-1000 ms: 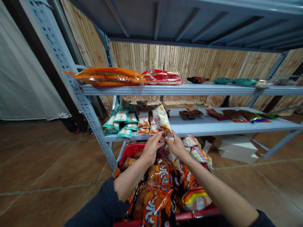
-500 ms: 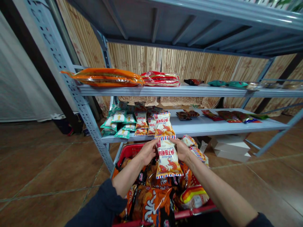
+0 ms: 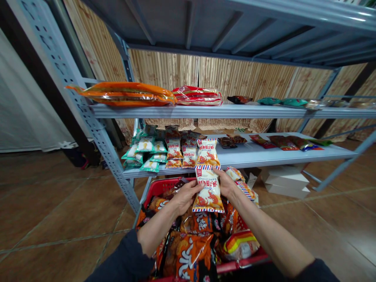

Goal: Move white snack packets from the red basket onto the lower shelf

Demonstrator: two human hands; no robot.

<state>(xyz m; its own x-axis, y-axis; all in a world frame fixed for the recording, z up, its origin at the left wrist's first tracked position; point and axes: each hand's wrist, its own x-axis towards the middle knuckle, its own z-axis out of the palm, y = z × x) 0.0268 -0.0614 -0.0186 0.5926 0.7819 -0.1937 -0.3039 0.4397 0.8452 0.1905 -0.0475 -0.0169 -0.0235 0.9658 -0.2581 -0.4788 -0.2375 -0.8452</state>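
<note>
Both my hands hold a white snack bag with red lettering and a striped edge (image 3: 208, 192) above a red basket. My left hand (image 3: 186, 197) grips the bag's left side, and my right hand (image 3: 226, 184) grips its upper right corner. Just behind it, a matching bag (image 3: 208, 153) stands at the front of the lower shelf (image 3: 279, 154), apart from my hands. More of these bags (image 3: 243, 187) lie by the basket's far right side. Orange snack bags (image 3: 190, 254) fill the red basket (image 3: 160, 187) under my hands.
Rows of packaged snacks (image 3: 149, 150) line the lower shelf, and large orange and red packs (image 3: 126, 94) lie on the upper shelf (image 3: 205, 111). A perforated steel upright (image 3: 96, 129) stands left of the basket. Flat white boxes (image 3: 286, 184) rest on the tiled floor (image 3: 58, 207).
The held bag has gone from crumpled and partly hidden to flat and face-on between my hands. The bag at the shelf front now stands upright. My view has shifted slightly.
</note>
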